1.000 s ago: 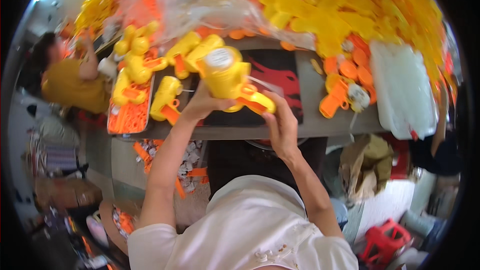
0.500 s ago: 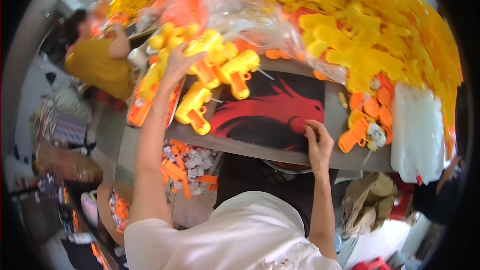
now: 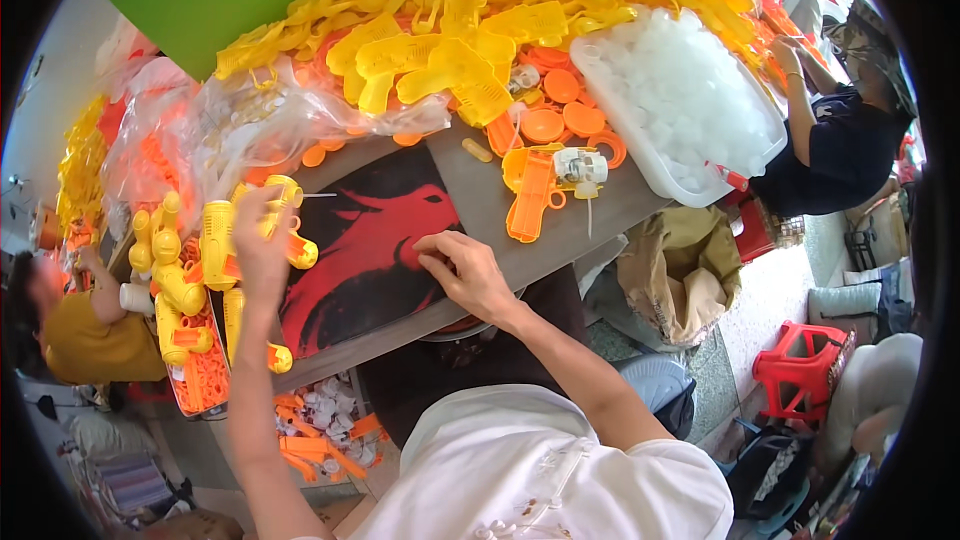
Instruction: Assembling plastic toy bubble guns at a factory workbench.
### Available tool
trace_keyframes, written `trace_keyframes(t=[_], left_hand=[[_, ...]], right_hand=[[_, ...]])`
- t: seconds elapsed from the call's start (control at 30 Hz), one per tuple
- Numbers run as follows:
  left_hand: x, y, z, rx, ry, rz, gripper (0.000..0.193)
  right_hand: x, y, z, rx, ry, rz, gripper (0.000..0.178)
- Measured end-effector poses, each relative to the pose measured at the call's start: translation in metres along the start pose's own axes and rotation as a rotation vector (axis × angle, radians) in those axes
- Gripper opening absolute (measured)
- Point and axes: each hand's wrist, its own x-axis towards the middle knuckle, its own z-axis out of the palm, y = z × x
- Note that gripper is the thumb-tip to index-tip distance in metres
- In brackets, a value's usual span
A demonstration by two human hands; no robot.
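My left hand [image 3: 262,240] is among yellow toy water guns [image 3: 217,240] with orange grips at the left end of the table. Its fingers are smeared by motion, and I cannot make out whether it holds one. My right hand [image 3: 465,275] hovers over the black mat [image 3: 350,285] with a red animal design, its fingers loosely bent and nothing visible in them. To its right lies a half-assembled toy gun [image 3: 535,190], a yellow half shell with an orange grip and a white mechanism with a thin stem.
Yellow shell halves [image 3: 440,60] are heaped at the back, beside clear plastic bags [image 3: 235,120]. A white tub [image 3: 655,180] of translucent parts stands right of orange caps [image 3: 543,125]. A brown sack [image 3: 680,270] sits below the table edge. People work at both sides.
My view has swung to the right, so the table appears shifted left and tilted. My left hand has come from over the guns' far side to their near right side. My right hand's fingers have loosened.
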Motion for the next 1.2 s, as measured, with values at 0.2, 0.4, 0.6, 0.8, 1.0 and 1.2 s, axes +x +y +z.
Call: trace_keyframes(t=[0.2,0.4,0.6,0.8,1.0,1.2], left_hand=[[0.009,0.107,0.124,-0.162,-0.393,0.496,0.059],[0.006,0.137,0.217,0.046,-0.434,0.747,0.094],[-0.001,0.139,0.223,-0.031,-0.515,0.755,0.098],[-0.012,0.126,0.138,-0.003,-0.643,0.593,0.098],[-0.032,0.064,0.063,0.194,-0.705,0.408,0.103],[-0.05,0.022,0.052,0.237,-0.679,0.381,0.103]], right_hand=[[-0.026,-0.021,-0.028,-0.034,0.277,-0.398,0.015],[-0.068,-0.012,-0.072,-0.251,0.469,-0.168,0.008],[-0.064,-0.002,-0.112,-0.105,0.684,0.002,0.016],[-0.005,-0.003,-0.121,-0.038,0.494,0.001,0.014],[0.065,-0.014,-0.103,-0.185,0.172,-0.106,0.012],[0.167,-0.016,-0.026,-0.259,-0.075,-0.246,0.01]])
